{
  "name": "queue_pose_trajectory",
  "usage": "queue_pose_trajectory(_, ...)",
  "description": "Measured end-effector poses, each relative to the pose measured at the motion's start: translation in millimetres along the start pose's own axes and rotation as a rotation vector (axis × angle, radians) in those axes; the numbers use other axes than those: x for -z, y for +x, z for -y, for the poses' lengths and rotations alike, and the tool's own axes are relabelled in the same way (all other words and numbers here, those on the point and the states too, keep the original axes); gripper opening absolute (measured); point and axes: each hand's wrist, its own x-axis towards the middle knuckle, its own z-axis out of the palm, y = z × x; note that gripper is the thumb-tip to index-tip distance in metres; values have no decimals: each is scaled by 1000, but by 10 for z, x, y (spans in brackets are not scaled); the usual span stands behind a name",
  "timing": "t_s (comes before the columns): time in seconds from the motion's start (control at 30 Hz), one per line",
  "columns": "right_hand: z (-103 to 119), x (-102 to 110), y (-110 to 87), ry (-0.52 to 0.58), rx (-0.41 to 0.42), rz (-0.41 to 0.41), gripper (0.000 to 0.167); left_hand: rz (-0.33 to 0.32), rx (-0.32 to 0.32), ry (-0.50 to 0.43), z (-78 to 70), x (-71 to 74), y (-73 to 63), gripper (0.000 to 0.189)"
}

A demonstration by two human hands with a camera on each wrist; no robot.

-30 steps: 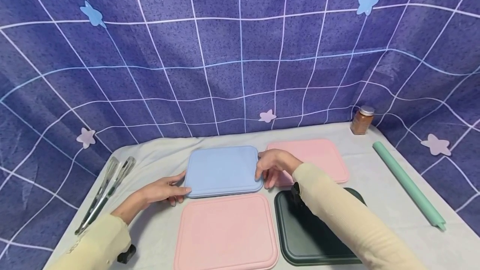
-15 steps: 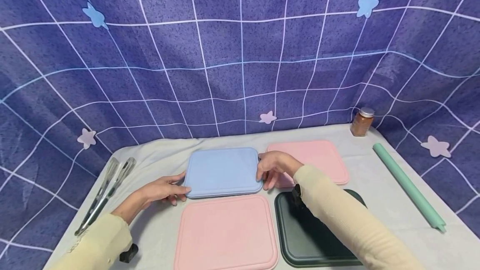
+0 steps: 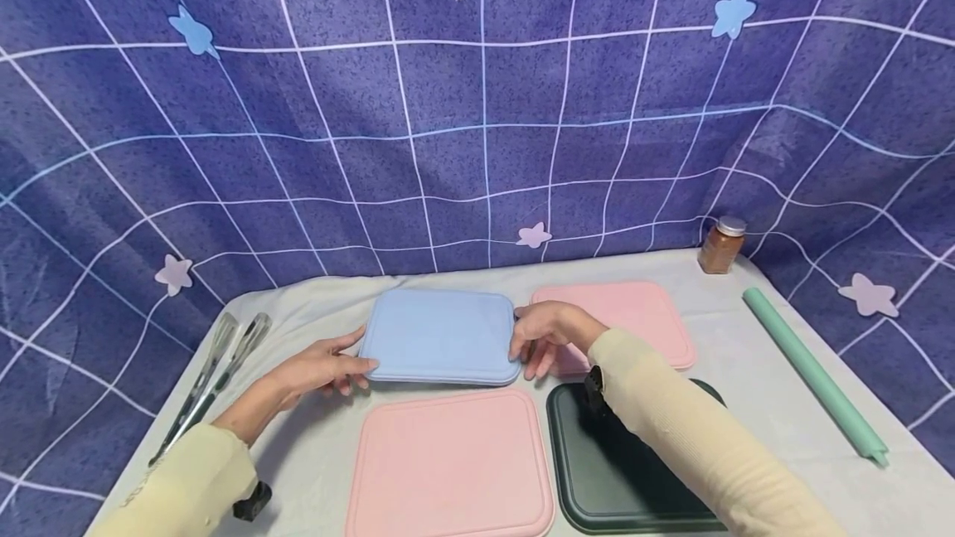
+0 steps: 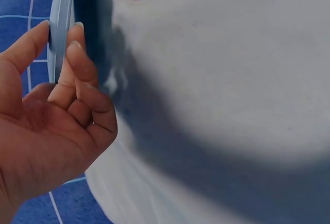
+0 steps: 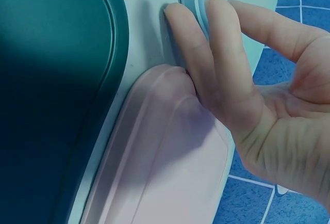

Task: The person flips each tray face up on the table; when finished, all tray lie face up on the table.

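A light blue cutting board [image 3: 440, 334] with a raised rim is held between both hands at the back of the table. My left hand [image 3: 317, 371] pinches its left edge, thumb on top. In the left wrist view the blue cutting board's edge [image 4: 62, 12] sits between thumb and fingers, tilted up over the cloth with a shadow beneath. My right hand [image 3: 548, 334] grips the right edge, fingers bent down. In the right wrist view its fingers [image 5: 227, 53] lie along that edge, above the corner of a pink cutting board [image 5: 175, 157].
Another pink cutting board [image 3: 451, 462] lies in front, with a dark green cutting board [image 3: 634, 471] beside it under my right forearm. Tongs [image 3: 249, 344] rest at the left, a green roll [image 3: 813, 375] at the right. A jar [image 3: 720, 247] of brown powder stands at the back right.
The blue board's left side has risen and shifted slightly left, its near edge now farther from the front pink board. My left hand moved up with it; the right hand stayed nearly still.
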Motion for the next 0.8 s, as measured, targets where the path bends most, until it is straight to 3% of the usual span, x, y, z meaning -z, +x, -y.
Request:
queue_pose_trajectory(0.3, 0, -2, 17, 24, 32, 3, 110, -55, -44, 50, -215, 50, -63, 94)
queue_pose_trajectory(0.8, 6, -84, 51, 73, 70, 20, 103, -111, -109, -6, -536, 110, -232, 91)
